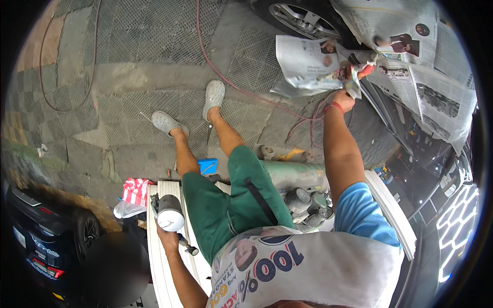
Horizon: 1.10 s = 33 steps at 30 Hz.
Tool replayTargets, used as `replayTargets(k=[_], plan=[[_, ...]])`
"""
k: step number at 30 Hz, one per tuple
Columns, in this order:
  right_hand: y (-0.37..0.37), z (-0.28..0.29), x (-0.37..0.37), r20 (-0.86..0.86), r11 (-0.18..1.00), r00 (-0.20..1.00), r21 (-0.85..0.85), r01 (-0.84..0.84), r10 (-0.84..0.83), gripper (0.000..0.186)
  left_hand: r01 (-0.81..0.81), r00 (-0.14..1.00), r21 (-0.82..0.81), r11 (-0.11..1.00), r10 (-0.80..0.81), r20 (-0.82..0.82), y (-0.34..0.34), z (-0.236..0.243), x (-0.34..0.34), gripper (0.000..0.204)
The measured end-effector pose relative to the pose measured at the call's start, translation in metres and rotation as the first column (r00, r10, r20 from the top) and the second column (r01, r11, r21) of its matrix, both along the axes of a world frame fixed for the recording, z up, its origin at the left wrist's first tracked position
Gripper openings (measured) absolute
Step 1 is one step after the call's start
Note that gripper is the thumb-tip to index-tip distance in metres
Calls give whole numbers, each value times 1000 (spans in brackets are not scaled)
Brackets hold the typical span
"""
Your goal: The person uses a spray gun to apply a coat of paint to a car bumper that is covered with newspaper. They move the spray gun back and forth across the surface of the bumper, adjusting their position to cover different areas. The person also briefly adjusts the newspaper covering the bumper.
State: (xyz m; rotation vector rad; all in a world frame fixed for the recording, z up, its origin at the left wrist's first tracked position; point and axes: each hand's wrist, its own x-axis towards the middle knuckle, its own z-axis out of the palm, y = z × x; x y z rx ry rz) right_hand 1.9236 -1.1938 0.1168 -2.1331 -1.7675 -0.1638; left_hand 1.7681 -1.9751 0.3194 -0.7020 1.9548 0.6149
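Note:
My left hand (167, 240), fingers wrapped round it, holds a paint spray gun (170, 219) with a grey cup and a whitish rounded end, beside my right thigh's opposite side, over white slatted panels. My right arm reaches far forward. At its end my right hand (346, 100) is closed on a crumpled, multicoloured printed piece of paper or cloth (353, 76); which of the two I cannot tell. That piece is close to newspaper sheets (308, 61) hanging by the car wheel (307, 19).
More newspaper (436, 97) covers the car's side. A reddish hose (236, 88) snakes over the matted floor. Near my legs are a blue box (207, 166), a green cylinder (292, 174) and several spray guns or cups (303, 200). A dark car (51, 241) stands at left.

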Motion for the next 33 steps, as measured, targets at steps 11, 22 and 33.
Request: replayTargets(k=[11, 22, 33], plan=[[-11, 97, 94, 560, 931, 824, -339, 132, 87, 37, -23, 1000, -38, 999, 23, 9, -12, -13, -1, 63], [-90, -18, 15, -107, 225, 871, -945, -240, 480, 24, -2, 1000, 3, 1000, 2, 18, -13, -16, -2, 56], [9, 41, -291, -903, 910, -347, -98, -403, -251, 52, 57, 992, 36, 998, -52, -115, -25, -28, 3, 53]])
